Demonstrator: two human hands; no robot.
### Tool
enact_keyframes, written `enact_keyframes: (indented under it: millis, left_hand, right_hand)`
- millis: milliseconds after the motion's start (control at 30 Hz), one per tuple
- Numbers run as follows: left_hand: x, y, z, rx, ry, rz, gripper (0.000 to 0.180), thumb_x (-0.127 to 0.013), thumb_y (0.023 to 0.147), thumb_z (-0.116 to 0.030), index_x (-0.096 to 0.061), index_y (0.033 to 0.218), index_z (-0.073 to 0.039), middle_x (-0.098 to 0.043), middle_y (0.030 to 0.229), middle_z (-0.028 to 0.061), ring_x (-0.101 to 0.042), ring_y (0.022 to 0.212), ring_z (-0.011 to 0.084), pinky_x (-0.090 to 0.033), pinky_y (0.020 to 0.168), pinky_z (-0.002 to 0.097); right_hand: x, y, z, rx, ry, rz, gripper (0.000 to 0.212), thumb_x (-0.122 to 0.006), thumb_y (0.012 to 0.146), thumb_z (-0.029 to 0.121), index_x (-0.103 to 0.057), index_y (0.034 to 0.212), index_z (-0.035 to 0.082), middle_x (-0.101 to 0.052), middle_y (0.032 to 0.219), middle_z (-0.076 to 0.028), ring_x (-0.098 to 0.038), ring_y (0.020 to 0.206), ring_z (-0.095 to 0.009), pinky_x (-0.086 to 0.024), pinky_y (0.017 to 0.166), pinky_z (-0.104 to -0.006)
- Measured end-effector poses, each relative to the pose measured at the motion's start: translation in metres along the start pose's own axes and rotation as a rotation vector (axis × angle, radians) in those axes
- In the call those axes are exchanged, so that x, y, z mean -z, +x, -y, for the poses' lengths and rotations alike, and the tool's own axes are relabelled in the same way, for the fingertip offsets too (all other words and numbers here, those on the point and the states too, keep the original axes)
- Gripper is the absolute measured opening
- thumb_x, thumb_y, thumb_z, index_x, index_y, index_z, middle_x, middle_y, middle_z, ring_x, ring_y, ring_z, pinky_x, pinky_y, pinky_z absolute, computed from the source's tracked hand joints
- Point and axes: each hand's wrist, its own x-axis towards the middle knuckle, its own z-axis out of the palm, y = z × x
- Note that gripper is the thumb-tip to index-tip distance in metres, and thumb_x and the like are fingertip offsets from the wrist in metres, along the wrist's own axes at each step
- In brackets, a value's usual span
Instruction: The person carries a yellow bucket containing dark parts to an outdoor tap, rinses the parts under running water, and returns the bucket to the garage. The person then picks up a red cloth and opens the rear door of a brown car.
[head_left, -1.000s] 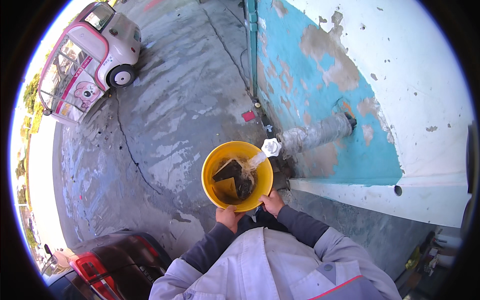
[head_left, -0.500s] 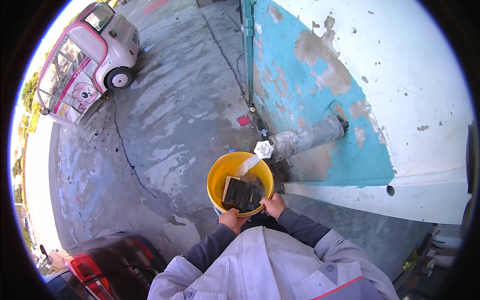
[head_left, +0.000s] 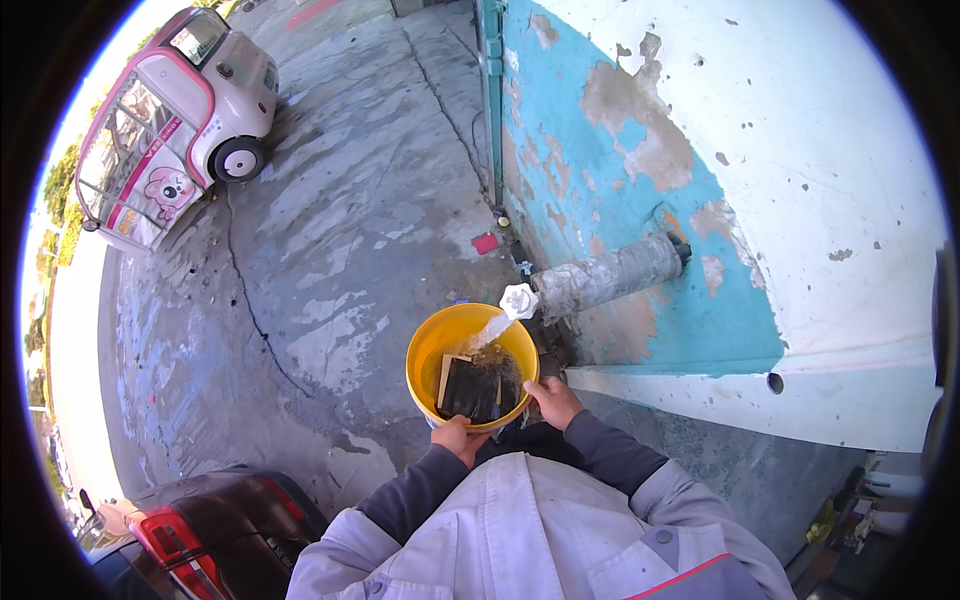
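Observation:
A yellow bucket point(head_left: 422, 350) is held in front of my body under a tap with a white knob point(head_left: 519, 301). Water point(head_left: 488, 333) streams from the tap into it. Inside lie a dark flat piece point(head_left: 470, 388) and a pale strip point(head_left: 446, 380) along its side; what they are I cannot tell. My left hand point(head_left: 459, 438) grips the near rim, its fingers partly hidden beneath. On the right side of the rim, my right hand point(head_left: 555, 401) is closed with its thumb over the edge.
A wrapped pipe point(head_left: 610, 279) runs from the peeling blue and white wall point(head_left: 700, 290) to the tap. On the wet concrete floor point(head_left: 330, 250) lies a red scrap point(head_left: 485, 243). A pink-and-white small vehicle point(head_left: 190, 120) stands far left, a dark vehicle with red lights point(head_left: 200, 535) near left.
The bucket has shifted slightly left relative to my body, with water still running into it. My right hand has slid a little along the rim, away from the near side.

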Motion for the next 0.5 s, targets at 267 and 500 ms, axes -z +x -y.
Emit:
enact_keyframes:
  millis: [267,500]
  left_hand:
    - [0.021,0.025,0.009,0.059,-0.017,-0.010,0.047,-0.041,0.095,0.000,-0.033,0.141,0.000,-0.053,0.133,0.0236,-0.061,0.117,0.0399,-0.056,0.097,0.0516]
    - [0.022,0.026,0.011,0.028,-0.044,-0.010,0.047,-0.041,0.095,0.000,-0.032,0.141,-0.001,-0.054,0.132,0.0233,-0.063,0.115,0.0403,-0.057,0.097,0.0510]
  right_hand:
    - [0.051,-0.057,0.143,0.723,-0.004,-0.527,0.044,-0.069,0.090,0.009,-0.055,0.131,-0.002,-0.060,0.109,-0.012,-0.059,0.086,-0.020,-0.051,0.081,-0.0324]
    - [0.050,-0.058,0.253,1.044,-0.817,-0.336,0.048,-0.074,0.083,0.011,-0.060,0.129,0.001,-0.057,0.120,-0.015,-0.060,0.089,-0.029,-0.052,0.082,-0.0386]
